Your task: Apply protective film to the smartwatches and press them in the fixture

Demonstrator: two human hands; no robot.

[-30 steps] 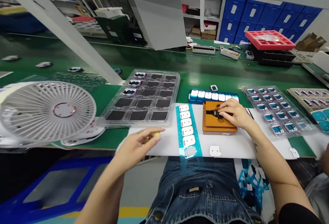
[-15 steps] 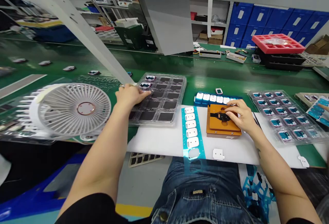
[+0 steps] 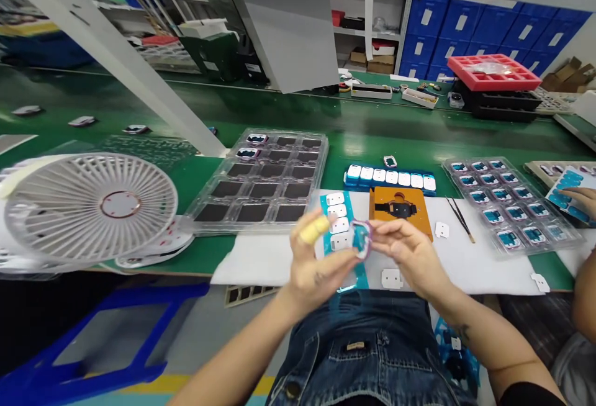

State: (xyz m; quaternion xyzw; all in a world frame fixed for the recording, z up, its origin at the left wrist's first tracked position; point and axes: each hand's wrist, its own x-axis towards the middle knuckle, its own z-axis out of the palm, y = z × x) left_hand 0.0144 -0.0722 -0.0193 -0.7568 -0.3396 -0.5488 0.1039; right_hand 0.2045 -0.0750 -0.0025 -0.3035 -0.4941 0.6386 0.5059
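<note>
A small square case (image 3: 362, 239) with a purple rim and blue film, like a watch housing, is held up over the white mat. My left hand (image 3: 316, 269) pinches its lower left side, and a yellow finger cot (image 3: 313, 230) covers one fingertip. From the other side, the fingers of my right hand (image 3: 412, 254) grip the purple rim. Behind the hands lies a blue strip (image 3: 335, 200) of white plates, partly hidden. An orange fixture (image 3: 421, 213) with a black insert (image 3: 395, 210) sits just beyond my right hand.
A clear tray (image 3: 298, 226) with two cases stands left, beside a white fan (image 3: 88, 207). Tweezers (image 3: 460, 220) and loose white plates (image 3: 392, 279) lie on the mat (image 3: 270, 260). A filled clear tray (image 3: 516, 213) is at right, near another person's hand (image 3: 582, 198).
My left hand has left the clear tray and come to the middle. My right hand has moved off the orange fixture toward me. Both hands now hold the case.
</note>
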